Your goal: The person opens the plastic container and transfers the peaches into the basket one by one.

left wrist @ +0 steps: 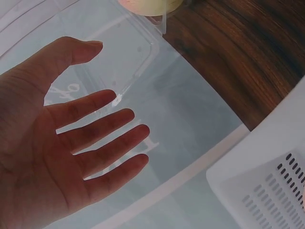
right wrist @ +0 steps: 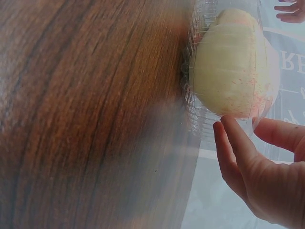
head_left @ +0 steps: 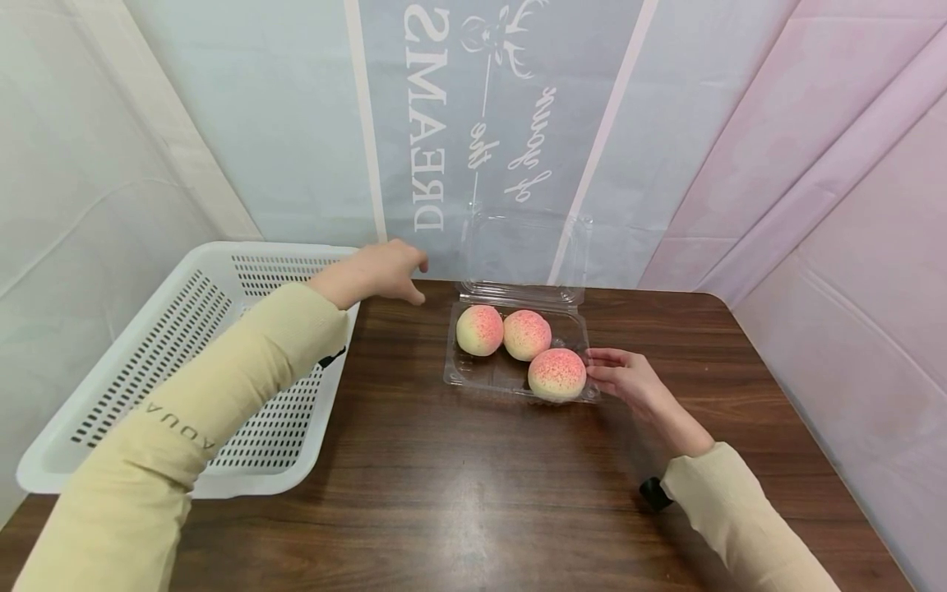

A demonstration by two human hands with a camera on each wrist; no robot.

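Note:
A clear plastic clamshell container [head_left: 473, 382] stands on the table with its lid [head_left: 525, 247] raised at the back. Inside lie three pink-and-cream toy-like peaches: one at left [head_left: 479, 330], one in the middle [head_left: 527, 335] and one at the front right [head_left: 557, 375]. My right hand [head_left: 629, 382] pinches the container's right edge between thumb and fingers, close beside the front-right peach [right wrist: 228, 71]. My left hand [head_left: 385, 270] hovers between the basket and the container. Its fingers [left wrist: 107, 131] are spread and relaxed, and nothing is in them.
A white perforated plastic basket [head_left: 325, 411] stands on the left of the brown wooden table [head_left: 459, 493], partly covered by my left sleeve [head_left: 170, 436]. Behind the table hangs a pale printed cloth [head_left: 296, 123]. Light cloth walls [head_left: 851, 271] close in both sides.

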